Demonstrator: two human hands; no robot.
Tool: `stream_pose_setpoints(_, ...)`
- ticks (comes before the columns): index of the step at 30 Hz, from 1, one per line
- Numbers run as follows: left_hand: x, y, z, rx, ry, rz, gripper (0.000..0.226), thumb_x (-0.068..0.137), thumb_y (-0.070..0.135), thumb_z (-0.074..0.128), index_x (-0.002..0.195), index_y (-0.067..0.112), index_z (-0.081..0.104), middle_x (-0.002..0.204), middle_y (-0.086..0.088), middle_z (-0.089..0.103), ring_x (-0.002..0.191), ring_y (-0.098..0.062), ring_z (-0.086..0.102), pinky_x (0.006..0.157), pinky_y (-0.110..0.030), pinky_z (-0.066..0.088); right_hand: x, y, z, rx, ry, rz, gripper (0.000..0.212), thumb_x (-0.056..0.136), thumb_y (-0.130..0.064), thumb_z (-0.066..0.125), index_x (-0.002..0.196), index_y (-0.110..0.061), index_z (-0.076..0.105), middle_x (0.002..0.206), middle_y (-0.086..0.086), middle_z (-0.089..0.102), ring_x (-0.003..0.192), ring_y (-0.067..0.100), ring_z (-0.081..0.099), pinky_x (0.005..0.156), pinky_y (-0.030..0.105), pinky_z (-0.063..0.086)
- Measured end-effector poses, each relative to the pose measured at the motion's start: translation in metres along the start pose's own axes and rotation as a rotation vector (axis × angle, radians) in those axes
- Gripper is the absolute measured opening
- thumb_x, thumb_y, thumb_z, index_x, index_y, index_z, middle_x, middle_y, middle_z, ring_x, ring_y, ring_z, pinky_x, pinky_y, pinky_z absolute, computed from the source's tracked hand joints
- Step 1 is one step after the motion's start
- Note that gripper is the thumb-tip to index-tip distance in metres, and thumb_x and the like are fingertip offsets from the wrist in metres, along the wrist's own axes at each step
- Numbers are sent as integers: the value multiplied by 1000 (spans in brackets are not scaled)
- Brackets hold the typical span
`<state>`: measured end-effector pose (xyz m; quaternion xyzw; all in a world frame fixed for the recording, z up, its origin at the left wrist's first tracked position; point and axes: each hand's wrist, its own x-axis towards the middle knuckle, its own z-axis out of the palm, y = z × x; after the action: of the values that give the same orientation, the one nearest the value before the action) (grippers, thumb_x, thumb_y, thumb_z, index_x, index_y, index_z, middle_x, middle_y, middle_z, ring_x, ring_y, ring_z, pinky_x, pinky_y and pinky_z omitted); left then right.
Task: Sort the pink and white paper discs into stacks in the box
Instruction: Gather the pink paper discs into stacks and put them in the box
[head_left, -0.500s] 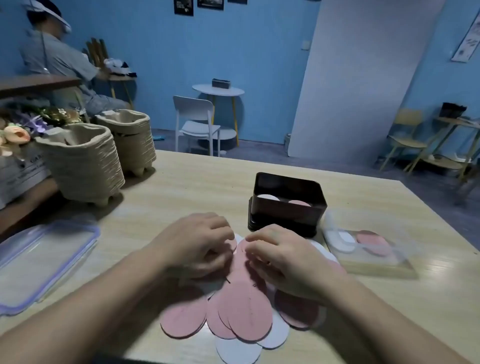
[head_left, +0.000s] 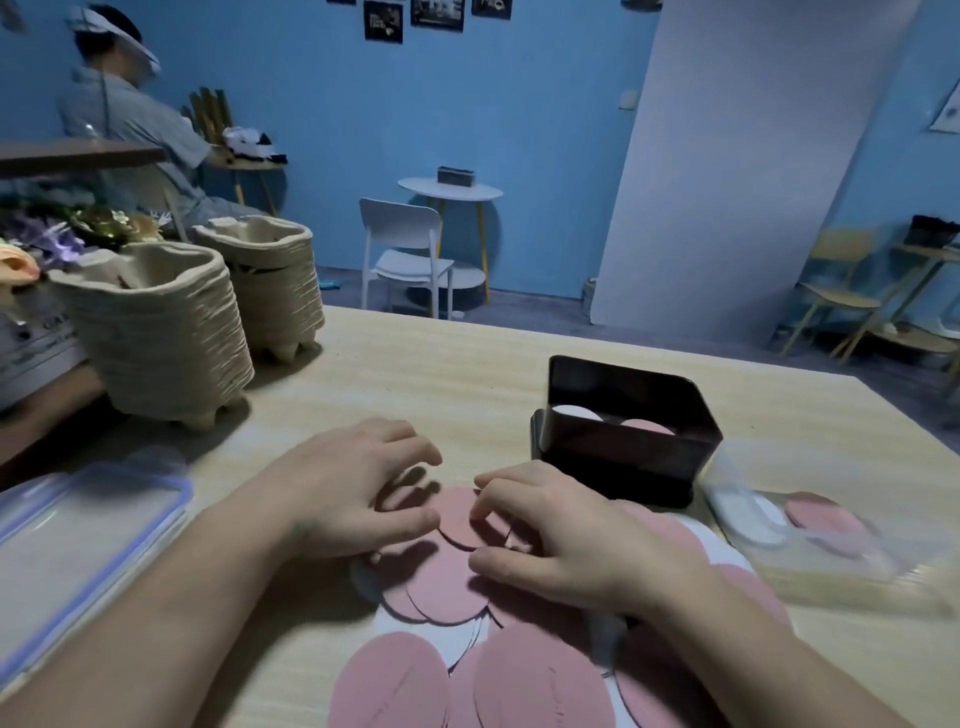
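A loose heap of pink and white paper discs (head_left: 540, 675) lies overlapped on the desk (head_left: 441, 374) at the middle of its near edge, with pink ones mostly on top. Both of the person's hands are over the far end of the heap.

The left hand (head_left: 353, 488) has its fingers bent and arched, a little spread. Its thumb tip rests on a pink disc, and nothing shows in its grasp. The right hand (head_left: 561, 540), just beside it, has its fingers curled narrowly. Its fingertips (head_left: 480, 512) press down on a pink disc and its thumb lies flat on another. Whether it pinches a disc cannot be told.

The dark box (head_left: 628, 457) stands just beyond the right hand, toward the desk's right side. It holds a white stack (head_left: 574, 413) on the left and a pink stack (head_left: 647, 427) on the right.

A clear bag (head_left: 831, 561) with a few white and pink discs lies at the right edge. A clear lidded container (head_left: 78, 545) sits at the left edge, and two stacks of pulp trays (head_left: 156, 332) stand at the far left corner.
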<state>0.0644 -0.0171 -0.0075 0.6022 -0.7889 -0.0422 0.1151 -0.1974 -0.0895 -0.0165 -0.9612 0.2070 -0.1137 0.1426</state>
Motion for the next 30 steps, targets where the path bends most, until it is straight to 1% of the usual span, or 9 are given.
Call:
stream_pose_setpoints(3, 1, -2, 1, -54, -80, -8, 70, 79, 84, 48, 135, 42, 54, 126, 24, 50, 120, 0, 47, 101, -36, 48, 3, 2, 2, 4, 0, 31, 34, 89, -61, 60, 108, -33, 55, 104, -15, 58, 114, 7, 51, 94, 35, 50)
stream_pose_setpoints(5, 1, -2, 2, -75, -102, -13, 71, 76, 85, 50, 132, 43, 56, 127, 26, 49, 121, 1, 47, 102, -36, 48, 6, 3, 2, 52, 9, 51, 30, 89, -56, 63, 107, -33, 56, 99, -12, 60, 114, 10, 54, 93, 37, 50)
stream_pose_setpoints(10, 3, 3, 2, -135, -113, 4, 65, 77, 83, 56, 128, 43, 57, 124, 30, 48, 120, 4, 45, 101, -36, 48, 4, 4, -1, 76, 99, 35, 33, 87, -52, 75, 104, -30, 58, 104, -10, 61, 96, 7, 54, 87, 30, 49)
stream_pose_setpoints(15, 3, 11, 3, -170, -106, 5, 62, 78, 76, 57, 129, 40, 59, 125, 29, 50, 121, 3, 47, 102, -34, 47, -15, 13, -10, 33, 149, 34, 34, 86, -56, 71, 103, -30, 57, 114, -11, 59, 104, 12, 61, 85, 37, 53)
stream_pose_setpoints(18, 2, 9, 1, -195, -149, -27, 61, 72, 61, 54, 129, 41, 59, 124, 29, 50, 122, 3, 46, 104, -34, 46, -24, 19, -12, 38, 166, 31, 37, 86, -59, 72, 105, -29, 60, 115, -10, 60, 104, 13, 64, 83, 38, 55)
stream_pose_setpoints(20, -1, 3, -4, -222, -163, -63, 68, 63, 50, 52, 130, 41, 59, 123, 30, 51, 123, 4, 45, 106, -32, 46, -25, 22, -14, 56, 176, 32, 39, 86, -60, 72, 107, -29, 62, 117, -11, 61, 106, 13, 64, 84, 38, 55)
stream_pose_setpoints(24, -6, -2, -10, -236, -201, -94, 73, 62, 39, 57, 135, 42, 59, 127, 28, 51, 126, 5, 43, 111, -26, 41, -26, 20, -15, 64, 178, -2, 38, 87, -58, 73, 107, -27, 65, 123, -14, 62, 115, 7, 63, 89, 33, 54)
stream_pose_setpoints(26, -7, 0, -10, -248, -219, -83, 73, 60, 41, 55, 133, 45, 60, 126, 31, 49, 126, 7, 42, 109, -24, 41, -25, 18, -14, 52, 175, -13, 37, 88, -57, 73, 106, -25, 67, 125, -14, 62, 116, 4, 62, 91, 30, 53)
stream_pose_setpoints(30, -6, -2, -9, -280, -203, -83, 64, 66, 37, 58, 130, 44, 62, 123, 29, 51, 124, 6, 45, 106, -23, 42, -24, 16, -12, 45, 176, -19, 35, 89, -54, 74, 105, -23, 68, 126, -12, 62, 117, 2, 60, 92, 27, 52)
